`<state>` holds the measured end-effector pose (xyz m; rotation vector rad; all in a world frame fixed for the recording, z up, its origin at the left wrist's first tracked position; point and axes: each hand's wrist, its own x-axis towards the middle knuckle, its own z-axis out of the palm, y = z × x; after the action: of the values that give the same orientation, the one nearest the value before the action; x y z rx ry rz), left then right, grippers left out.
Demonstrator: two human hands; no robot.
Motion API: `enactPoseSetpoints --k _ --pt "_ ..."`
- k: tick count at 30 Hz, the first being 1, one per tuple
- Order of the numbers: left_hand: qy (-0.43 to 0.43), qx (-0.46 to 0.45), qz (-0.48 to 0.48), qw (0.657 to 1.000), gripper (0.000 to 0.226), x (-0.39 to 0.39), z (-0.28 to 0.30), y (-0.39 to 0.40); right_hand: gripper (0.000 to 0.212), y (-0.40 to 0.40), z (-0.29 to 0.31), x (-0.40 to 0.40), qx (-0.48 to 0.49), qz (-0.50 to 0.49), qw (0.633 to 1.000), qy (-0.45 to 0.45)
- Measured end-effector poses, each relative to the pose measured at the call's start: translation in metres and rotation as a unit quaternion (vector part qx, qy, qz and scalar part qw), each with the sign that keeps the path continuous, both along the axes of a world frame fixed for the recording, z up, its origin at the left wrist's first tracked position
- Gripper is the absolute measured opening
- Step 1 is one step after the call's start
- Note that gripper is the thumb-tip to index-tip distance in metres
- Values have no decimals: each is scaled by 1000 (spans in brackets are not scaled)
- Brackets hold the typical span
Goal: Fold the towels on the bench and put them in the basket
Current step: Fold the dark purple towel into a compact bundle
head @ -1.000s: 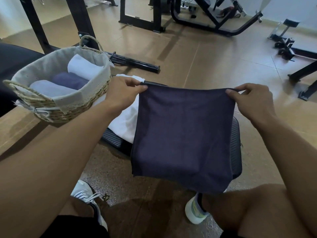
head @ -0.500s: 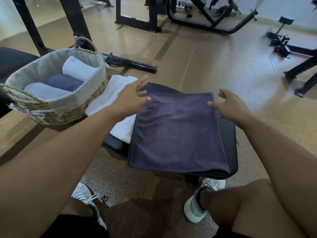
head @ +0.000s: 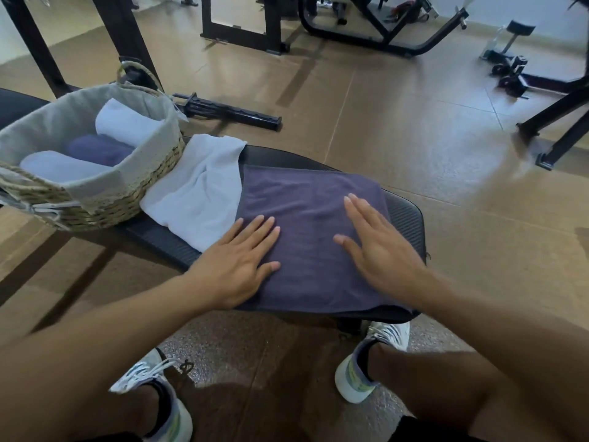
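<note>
Towel, dark: purple towel (head: 306, 218) lies flat on the black worktop (head: 404, 215), its near hem right at the worktop's front edge.
Left hand (head: 237, 266): open, palm down, fingers spread on the towel's near-left part; grips nothing.
Right hand (head: 379, 250): open and flat on the towel's right half, slightly blurred; grips nothing.
Towel, white: white towel (head: 197, 193) lies crumpled and unfolded between the dark towel and the basket (head: 105, 199), its right edge just under or against the dark one; which cannot be told.
Basket contents: three rolled towels already inside, little spare room at the near side.
Risk, slip: smoothing strokes toward the body could drag the hem off the front edge onto the floor.
Risk, snag: a fold carried leftward may catch the white towel and pull it along.
Risk, basket: it overhangs the worktop's near edge; a nudge could tip it.
Open room: bare worktop to the right and at the far side; floor beyond unobstructed nearby.
</note>
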<state>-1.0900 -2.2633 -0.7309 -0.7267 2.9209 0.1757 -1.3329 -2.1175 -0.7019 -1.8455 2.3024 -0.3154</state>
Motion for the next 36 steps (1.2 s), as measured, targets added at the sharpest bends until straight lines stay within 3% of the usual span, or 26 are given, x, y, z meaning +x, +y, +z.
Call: enactPoseSetpoints --k 4,9,13,16,19,25,28,31,36 --pt "-2 4 16 1000 85 12 -4 -18 90 41 -34 -5 83 43 994 65" --pt "-1 42 21 999 82 14 -1 -18 88 58 -26 -23 136 68 985 83" --pt "97 -38 -63 993 89 20 8 12 92 61 -24 4 81 104 986 99" --pt "58 -81 -135 986 97 27 -17 30 95 63 -43 21 52 178 972 147" --pt "52 -107 -130 984 92 30 -34 26 93 63 -55 17 36 181 966 180" --pt "81 -57 -143 985 80 35 -30 22 85 65 -53 15 11 186 971 151" --pt "151 55 -120 980 65 38 -25 20 71 67 -48 11 -25 193 973 123" --pt "235 157 -43 958 49 38 -8 23 49 67 -35 8 -76 161 983 35" --pt "256 152 0 955 33 41 22 13 52 57 10 -18 4 54 996 -73"
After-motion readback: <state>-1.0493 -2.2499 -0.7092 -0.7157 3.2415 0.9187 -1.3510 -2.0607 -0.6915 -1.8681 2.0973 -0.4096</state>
